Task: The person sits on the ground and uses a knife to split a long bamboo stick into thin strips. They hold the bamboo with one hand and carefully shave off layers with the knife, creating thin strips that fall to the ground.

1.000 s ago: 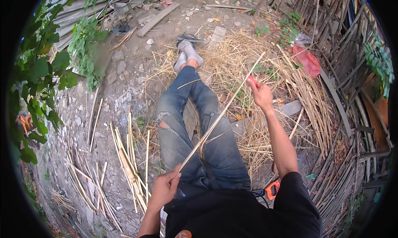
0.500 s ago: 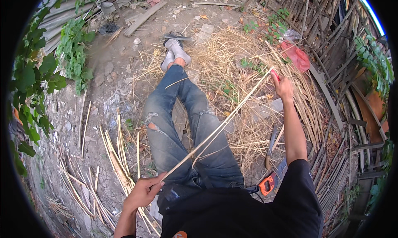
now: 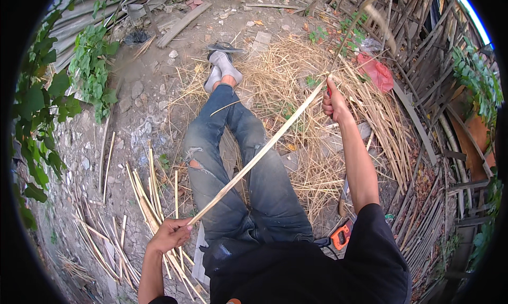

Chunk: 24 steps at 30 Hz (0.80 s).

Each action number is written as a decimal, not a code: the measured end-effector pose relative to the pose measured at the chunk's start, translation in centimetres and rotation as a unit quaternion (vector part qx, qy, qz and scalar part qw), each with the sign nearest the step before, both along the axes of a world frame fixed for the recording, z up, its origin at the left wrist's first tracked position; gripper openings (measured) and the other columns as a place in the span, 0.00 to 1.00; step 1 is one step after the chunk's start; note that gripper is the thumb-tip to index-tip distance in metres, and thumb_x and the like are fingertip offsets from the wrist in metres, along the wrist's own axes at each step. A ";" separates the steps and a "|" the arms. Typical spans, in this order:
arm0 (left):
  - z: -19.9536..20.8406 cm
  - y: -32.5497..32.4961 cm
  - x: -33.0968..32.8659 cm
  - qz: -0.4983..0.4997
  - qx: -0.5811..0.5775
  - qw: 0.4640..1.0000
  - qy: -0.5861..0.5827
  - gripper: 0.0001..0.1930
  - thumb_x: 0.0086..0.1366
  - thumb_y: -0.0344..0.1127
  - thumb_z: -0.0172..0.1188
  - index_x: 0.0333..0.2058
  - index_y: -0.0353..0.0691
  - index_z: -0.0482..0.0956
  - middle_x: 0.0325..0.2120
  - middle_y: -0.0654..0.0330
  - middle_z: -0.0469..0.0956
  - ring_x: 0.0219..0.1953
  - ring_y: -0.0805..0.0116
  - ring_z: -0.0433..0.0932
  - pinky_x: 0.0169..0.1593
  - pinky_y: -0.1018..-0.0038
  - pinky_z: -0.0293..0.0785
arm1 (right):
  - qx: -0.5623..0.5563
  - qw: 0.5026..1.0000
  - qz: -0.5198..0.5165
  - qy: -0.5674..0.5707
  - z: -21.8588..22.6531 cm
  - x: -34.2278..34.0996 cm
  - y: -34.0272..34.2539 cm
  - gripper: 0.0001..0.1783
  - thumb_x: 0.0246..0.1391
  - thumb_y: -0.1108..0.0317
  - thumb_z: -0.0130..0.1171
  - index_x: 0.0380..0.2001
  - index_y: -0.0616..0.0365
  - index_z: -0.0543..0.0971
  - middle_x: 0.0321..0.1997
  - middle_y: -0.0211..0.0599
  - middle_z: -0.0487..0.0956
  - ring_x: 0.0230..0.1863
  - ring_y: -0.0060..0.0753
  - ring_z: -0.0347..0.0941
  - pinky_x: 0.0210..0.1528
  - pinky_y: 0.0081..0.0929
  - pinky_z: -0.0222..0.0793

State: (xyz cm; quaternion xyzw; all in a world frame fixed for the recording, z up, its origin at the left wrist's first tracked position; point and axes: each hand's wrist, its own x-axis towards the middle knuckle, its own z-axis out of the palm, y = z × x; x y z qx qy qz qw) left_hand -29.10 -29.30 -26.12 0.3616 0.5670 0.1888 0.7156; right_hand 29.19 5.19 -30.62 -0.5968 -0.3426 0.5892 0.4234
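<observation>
A long pale bamboo strip (image 3: 259, 153) slants across my legs from lower left to upper right. My left hand (image 3: 170, 235) pinches its lower end beside my left hip. Out past my right knee, my right hand (image 3: 336, 104) is closed in a fist around a red-handled knife (image 3: 329, 92), with the thumb up against the strip's far end. Most of the knife's handle is hidden by the fingers. Beyond that fist a thin, blurred sliver (image 3: 381, 26) curls up and over to the right.
Straw-like shavings (image 3: 296, 65) cover the ground beyond my legs. Bundled strips (image 3: 391, 129) lie at the right, near a red plastic bag (image 3: 375, 72). An orange-handled saw (image 3: 341, 235) rests by my right hip. More split bamboo (image 3: 153, 198) lies at my left, and a stick fence (image 3: 418, 44) stands at far right.
My right hand has moved left and slightly nearer, and its wrist has turned. My left hand has shifted a little left. The strip now shows its broader face, and a curled sliver appears above.
</observation>
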 end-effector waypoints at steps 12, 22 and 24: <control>1.2 0.5 -2.0 -0.045 0.137 0.975 0.168 0.18 0.74 0.34 0.60 0.61 0.42 0.79 0.21 0.73 0.66 0.25 0.83 0.59 0.28 0.79 0.59 | 0.056 0.725 0.146 -0.671 1.2 2.2 -2.9 0.29 0.44 0.41 0.67 0.36 0.57 0.86 0.39 0.57 0.85 0.44 0.59 0.82 0.50 0.50 0.76; -1.7 -0.3 -5.2 -0.084 0.247 0.931 0.256 0.18 0.71 0.33 0.63 0.59 0.41 0.80 0.26 0.66 0.78 0.29 0.81 0.68 0.36 0.77 0.71 | 0.029 0.893 0.248 -0.375 -6.5 1.9 -5.8 0.31 0.48 0.48 0.74 0.46 0.64 0.82 0.37 0.45 0.84 0.40 0.36 0.81 0.47 0.38 0.74; -1.1 0.3 -4.7 -0.105 0.185 0.940 0.266 0.19 0.71 0.32 0.63 0.59 0.41 0.81 0.28 0.63 0.81 0.30 0.81 0.69 0.37 0.77 0.71 | 0.154 0.924 0.076 -0.341 -10.1 1.1 -5.5 0.34 0.49 0.45 0.74 0.48 0.64 0.81 0.38 0.45 0.84 0.40 0.37 0.80 0.47 0.38 0.74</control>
